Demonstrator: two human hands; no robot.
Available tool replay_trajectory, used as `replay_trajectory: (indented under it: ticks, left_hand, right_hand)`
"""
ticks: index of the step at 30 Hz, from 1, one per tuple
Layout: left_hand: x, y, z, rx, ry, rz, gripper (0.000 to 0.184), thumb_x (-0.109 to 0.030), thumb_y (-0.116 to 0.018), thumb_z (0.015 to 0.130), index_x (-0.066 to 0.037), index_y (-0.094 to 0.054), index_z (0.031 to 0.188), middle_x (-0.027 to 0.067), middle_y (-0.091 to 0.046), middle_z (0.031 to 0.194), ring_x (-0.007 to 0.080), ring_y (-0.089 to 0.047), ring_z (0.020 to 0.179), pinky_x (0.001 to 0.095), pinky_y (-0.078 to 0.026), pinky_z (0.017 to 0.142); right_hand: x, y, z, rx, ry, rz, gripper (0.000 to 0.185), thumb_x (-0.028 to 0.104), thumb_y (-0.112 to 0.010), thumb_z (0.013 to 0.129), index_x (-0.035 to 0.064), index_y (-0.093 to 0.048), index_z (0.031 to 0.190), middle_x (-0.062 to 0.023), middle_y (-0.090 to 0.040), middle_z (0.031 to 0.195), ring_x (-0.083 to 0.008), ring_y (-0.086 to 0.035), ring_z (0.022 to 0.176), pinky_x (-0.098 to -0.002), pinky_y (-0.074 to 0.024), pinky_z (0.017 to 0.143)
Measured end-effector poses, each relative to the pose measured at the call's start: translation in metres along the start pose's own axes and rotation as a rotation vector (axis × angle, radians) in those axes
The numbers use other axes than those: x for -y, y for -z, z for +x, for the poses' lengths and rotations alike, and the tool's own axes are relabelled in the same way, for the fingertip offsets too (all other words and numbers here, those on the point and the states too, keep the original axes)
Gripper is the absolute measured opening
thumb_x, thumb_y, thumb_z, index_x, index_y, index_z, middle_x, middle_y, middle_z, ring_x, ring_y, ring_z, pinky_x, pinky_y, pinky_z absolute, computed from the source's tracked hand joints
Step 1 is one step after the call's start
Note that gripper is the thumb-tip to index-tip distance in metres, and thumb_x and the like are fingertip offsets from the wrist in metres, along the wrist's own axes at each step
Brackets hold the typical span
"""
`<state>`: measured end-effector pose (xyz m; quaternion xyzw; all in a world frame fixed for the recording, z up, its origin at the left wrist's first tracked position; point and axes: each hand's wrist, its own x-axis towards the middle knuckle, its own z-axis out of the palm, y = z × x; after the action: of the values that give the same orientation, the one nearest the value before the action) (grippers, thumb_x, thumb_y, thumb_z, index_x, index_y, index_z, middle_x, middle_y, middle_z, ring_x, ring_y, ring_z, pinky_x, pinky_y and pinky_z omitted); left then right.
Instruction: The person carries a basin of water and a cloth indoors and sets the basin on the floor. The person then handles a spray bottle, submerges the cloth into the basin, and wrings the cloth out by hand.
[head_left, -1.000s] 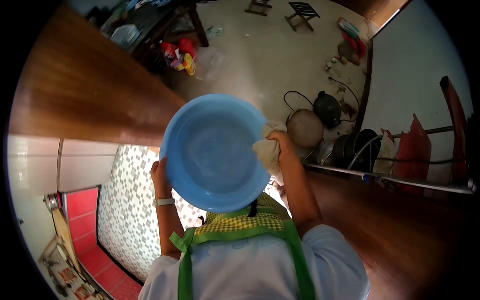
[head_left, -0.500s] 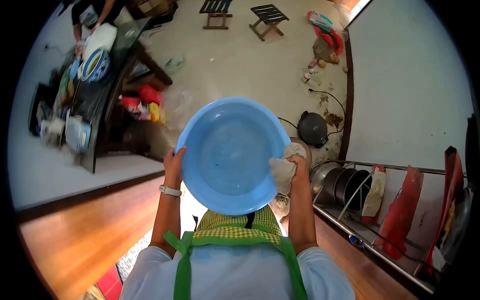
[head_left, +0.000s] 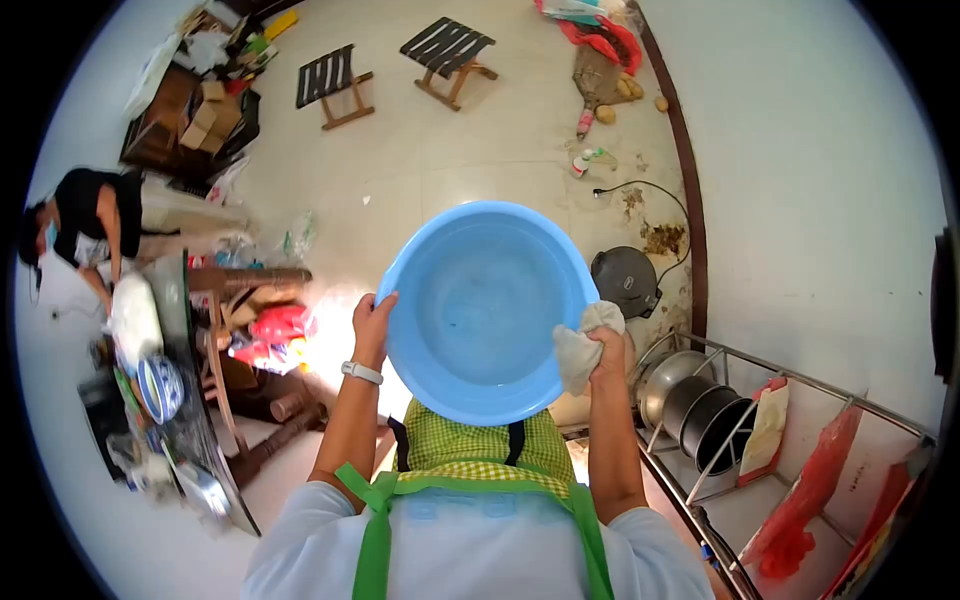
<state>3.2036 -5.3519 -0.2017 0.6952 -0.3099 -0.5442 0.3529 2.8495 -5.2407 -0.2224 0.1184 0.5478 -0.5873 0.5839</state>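
A round light-blue basin (head_left: 490, 310) is held level in front of my green checked apron (head_left: 485, 450), with what looks like water inside. My left hand (head_left: 373, 325) grips its left rim, thumb over the edge, a pale band on the wrist. On the other side my right hand (head_left: 608, 355) is closed on a greyish-white cloth (head_left: 585, 348), pressed against the right rim of the basin. The underside of the basin and the fingers beneath it are hidden.
Two folding stools (head_left: 448, 50) stand ahead. A dark round appliance (head_left: 625, 282) with a cord lies right of the basin, near a metal rack (head_left: 780, 375) holding pots (head_left: 700, 410). At left, a person (head_left: 100, 220) leans over a cluttered glass table (head_left: 190, 400).
The view has turned away from the wooden doorway and tiled floor toward the room. More of the left table and the person has come into sight. Both hands keep their hold.
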Motion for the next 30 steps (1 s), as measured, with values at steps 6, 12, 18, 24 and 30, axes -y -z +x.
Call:
replay_trajectory:
  ticks: [6,12,18,24,30]
  left_hand:
    - [-0.044,-0.072,0.120,0.158,0.033,0.168,0.020,-0.017,-0.064,0.076,-0.003,-0.051,0.076,0.0024,-0.051,0.069,0.0099,-0.048,0.061,0.0241,-0.042,0.055]
    - [-0.063,-0.144,0.230,0.333,-0.024,0.493,0.019,-0.017,-0.064,0.076,-0.003,-0.051,0.077,0.0021,-0.051,0.069,0.0096,-0.047,0.061,0.0236,-0.041,0.055]
    - [-0.065,-0.215,0.300,0.435,0.019,0.698,0.020,-0.019,-0.064,0.076,-0.002,-0.053,0.080,0.0017,-0.052,0.071,0.0099,-0.047,0.062,0.0240,-0.040,0.056]
    - [-0.031,-0.275,0.365,0.522,0.016,0.863,0.021,-0.020,-0.063,0.076,-0.002,-0.054,0.081,0.0018,-0.052,0.072,0.0102,-0.047,0.063,0.0245,-0.040,0.058]
    - [0.015,-0.344,0.424,0.648,-0.047,1.120,0.021,-0.021,-0.063,0.075,-0.002,-0.056,0.078,0.0019,-0.053,0.071,0.0104,-0.047,0.064,0.0250,-0.040,0.059]
  right_hand:
    - [0.004,-0.024,0.061,-0.086,0.088,0.133,0.042,0.000,-0.048,0.061,-0.0057,-0.051,0.103,-0.0133,-0.055,0.087,-0.0265,-0.057,0.077,-0.0363,-0.0497,0.068]
    - [-0.013,-0.019,0.135,-0.200,0.024,0.244,0.040,0.003,-0.050,0.062,-0.0014,-0.052,0.102,-0.0103,-0.056,0.089,-0.0256,-0.057,0.080,-0.0366,-0.0495,0.071]
    - [-0.043,-0.010,0.209,-0.336,0.082,0.354,0.033,0.004,-0.053,0.061,0.0022,-0.054,0.094,-0.0077,-0.056,0.085,-0.0235,-0.056,0.078,-0.0356,-0.0491,0.072]
    - [-0.070,0.012,0.284,-0.391,0.041,0.366,0.031,-0.001,-0.055,0.058,0.0014,-0.056,0.089,-0.0074,-0.056,0.081,-0.0228,-0.056,0.075,-0.0340,-0.0482,0.069]
    - [-0.107,0.031,0.342,-0.523,0.004,0.432,0.039,-0.004,-0.056,0.057,-0.0010,-0.055,0.096,-0.0100,-0.056,0.084,-0.0248,-0.056,0.077,-0.0363,-0.0482,0.069]
